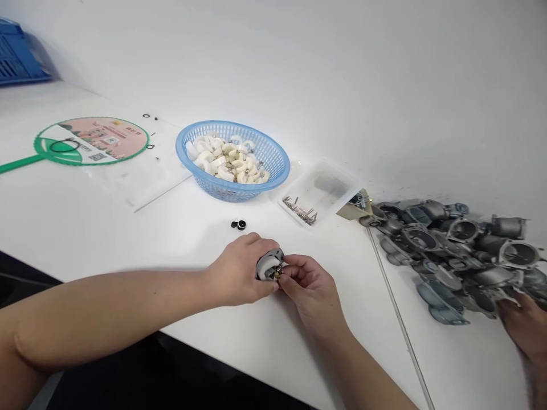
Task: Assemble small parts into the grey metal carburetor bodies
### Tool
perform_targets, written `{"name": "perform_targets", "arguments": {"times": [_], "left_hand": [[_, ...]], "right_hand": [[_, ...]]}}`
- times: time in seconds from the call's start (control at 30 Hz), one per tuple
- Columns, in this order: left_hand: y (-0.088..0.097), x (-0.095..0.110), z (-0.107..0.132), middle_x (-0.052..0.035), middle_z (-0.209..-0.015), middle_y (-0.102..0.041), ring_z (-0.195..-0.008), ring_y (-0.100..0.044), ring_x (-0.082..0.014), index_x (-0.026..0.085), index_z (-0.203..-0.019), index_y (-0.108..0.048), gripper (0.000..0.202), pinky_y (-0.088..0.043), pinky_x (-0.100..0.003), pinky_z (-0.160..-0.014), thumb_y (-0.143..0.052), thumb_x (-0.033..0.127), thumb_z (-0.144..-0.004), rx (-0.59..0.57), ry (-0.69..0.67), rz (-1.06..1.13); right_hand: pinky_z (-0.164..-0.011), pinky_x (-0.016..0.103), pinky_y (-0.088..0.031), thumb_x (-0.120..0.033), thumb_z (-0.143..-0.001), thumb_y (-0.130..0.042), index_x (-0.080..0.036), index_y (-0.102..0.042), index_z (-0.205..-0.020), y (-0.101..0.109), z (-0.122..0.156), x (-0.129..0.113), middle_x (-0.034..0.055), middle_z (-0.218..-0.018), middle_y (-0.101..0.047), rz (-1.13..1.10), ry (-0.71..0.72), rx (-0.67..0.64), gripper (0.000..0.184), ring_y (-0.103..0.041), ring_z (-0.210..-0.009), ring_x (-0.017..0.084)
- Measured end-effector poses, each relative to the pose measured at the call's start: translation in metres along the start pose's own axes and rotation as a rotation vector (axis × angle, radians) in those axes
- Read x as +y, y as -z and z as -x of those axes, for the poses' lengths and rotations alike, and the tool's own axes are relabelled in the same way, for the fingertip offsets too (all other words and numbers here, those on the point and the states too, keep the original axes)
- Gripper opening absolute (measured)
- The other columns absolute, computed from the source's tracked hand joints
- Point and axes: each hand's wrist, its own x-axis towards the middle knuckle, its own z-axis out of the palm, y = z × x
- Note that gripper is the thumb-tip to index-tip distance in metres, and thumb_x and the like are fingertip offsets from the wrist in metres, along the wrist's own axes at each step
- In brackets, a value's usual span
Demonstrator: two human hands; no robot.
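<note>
Grey cast housing (pixel 270 264) gripped between two hands near the desk edge

The left hand (pixel 239 270) curls closed around the housing, which sits over the near edge of the white desk (pixel 128 239), just left of centre. The right hand (pixel 308 293) is drawn into a narrow pinch, its fingers (pixel 294 266) on a small brass fitting (pixel 277 274) at the housing's middle. A white insert (pixel 263 267) already sits in this one housing.

Much looks to be left: cast carburettor bodies (pixel 453 256) lie heaped at far right, and another person's hand (pixel 523 327) touches that heap from the right edge. Farther off, a blue plastic basket (pixel 273 151) holds many white parts (pixel 224 159), and a clear plastic tray (pixel 337 185) holds steel pins (pixel 299 210). Two small black parts (pixel 238 225) lie just beyond the hands. How many housings are finished cannot be told from this view
</note>
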Motion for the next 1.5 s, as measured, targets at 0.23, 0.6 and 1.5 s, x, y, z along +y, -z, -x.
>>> {"name": "perform_targets", "arguments": {"times": [0.23, 0.6, 1.5], "left_hand": [[-0.003, 0.001, 0.002, -0.0033, -0.088, -0.057, -0.081, -0.054, -0.0191, 0.022, -0.098, -0.057, 0.032, -0.047, -0.033, -0.072, -0.064, 0.028, -0.067, 0.027, -0.043, 0.028], [0.007, 0.001, 0.0, -0.0013, -0.091, -0.06, -0.083, -0.058, -0.0188, 0.023, -0.096, -0.061, 0.038, -0.047, -0.031, -0.074, -0.073, 0.029, -0.06, -0.041, 0.063, 0.173], [0.01, -0.001, -0.001, -0.0002, -0.09, -0.059, -0.077, -0.056, -0.0159, 0.02, -0.104, -0.061, 0.044, -0.047, -0.027, -0.067, -0.073, 0.031, -0.062, -0.208, 0.193, 0.438]], "right_hand": [[-0.057, 0.025, -0.047, -0.029, -0.067, -0.074, -0.02, -0.05, -0.087, -0.006, 0.003, 0.002, -0.0027, -0.062, -0.06, -0.074, 0.07, 0.08, 0.033, -0.057, -0.055, 0.011], [-0.055, 0.026, -0.047, -0.019, -0.079, -0.063, -0.023, -0.062, -0.098, 0.015, -0.003, 0.006, -0.0008, -0.068, -0.059, 0.418, 0.581, -0.105, 0.02, -0.055, -0.06, 0.012], [-0.062, 0.032, -0.051, -0.023, -0.083, -0.059, -0.033, -0.059, -0.117, 0.02, -0.011, 0.002, 0.0067, -0.099, -0.058, 0.563, 0.778, -0.182, 0.035, -0.058, -0.077, 0.018]]}}
